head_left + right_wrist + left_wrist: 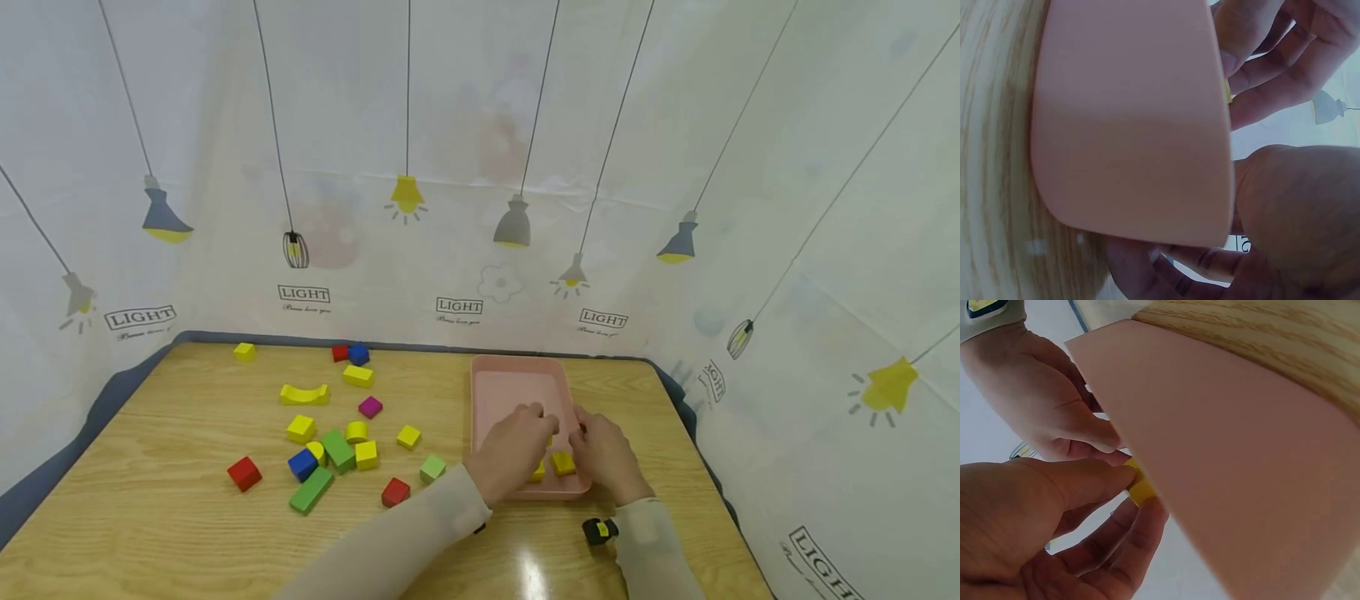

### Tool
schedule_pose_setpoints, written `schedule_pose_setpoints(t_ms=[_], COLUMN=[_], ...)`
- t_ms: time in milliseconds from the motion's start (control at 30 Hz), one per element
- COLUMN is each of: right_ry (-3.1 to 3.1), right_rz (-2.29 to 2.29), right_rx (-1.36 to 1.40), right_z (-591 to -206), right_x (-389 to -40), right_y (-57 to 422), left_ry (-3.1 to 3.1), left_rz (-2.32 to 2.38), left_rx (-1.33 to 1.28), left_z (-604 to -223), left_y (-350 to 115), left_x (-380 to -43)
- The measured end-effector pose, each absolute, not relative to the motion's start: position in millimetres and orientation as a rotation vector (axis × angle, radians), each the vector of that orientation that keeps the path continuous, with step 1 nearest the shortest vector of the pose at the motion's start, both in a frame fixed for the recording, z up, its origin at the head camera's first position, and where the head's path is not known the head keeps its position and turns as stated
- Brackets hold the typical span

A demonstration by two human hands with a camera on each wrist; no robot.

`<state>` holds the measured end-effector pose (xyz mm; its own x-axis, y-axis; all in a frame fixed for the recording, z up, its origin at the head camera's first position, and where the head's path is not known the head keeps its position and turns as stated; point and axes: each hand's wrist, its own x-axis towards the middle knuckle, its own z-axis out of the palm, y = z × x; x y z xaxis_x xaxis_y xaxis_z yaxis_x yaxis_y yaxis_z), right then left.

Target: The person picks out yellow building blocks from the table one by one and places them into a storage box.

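The pink tray (517,385) lies on the right part of the wooden table. My left hand (513,454) reaches over its near half, pinching a yellow block (1140,486) between thumb and fingers. That block's full shape is hidden by the fingers and the tray wall. With my right hand (607,454) I hold the tray's right rim, fingers on the outer side. Inside the tray, near its front, sit a yellow block (563,463) and another yellow piece (537,473), partly covered by my left hand.
Left of the tray lie loose blocks: a red cube (244,473), a blue cube (302,465), a green block (311,490), a light green cube (432,469), a yellow arch (304,394) and several others. A printed curtain (465,250) hangs behind the table.
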<state>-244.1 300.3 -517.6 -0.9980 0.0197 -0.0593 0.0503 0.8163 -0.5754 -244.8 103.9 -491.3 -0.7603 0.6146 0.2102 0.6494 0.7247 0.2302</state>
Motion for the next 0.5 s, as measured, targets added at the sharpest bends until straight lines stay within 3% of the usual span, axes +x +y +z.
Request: schedule_pose_setpoints(t_ms=[500], right_ry=[2.93], right_rz=[-0.923], right_rx=[0.094], right_z=[-516], right_x=[-244], right_y=[298], left_ry=[-2.878], left_rz=[-0.445], left_rx=[-0.964], left_z=[-494], left_y=[90], left_x=[-247])
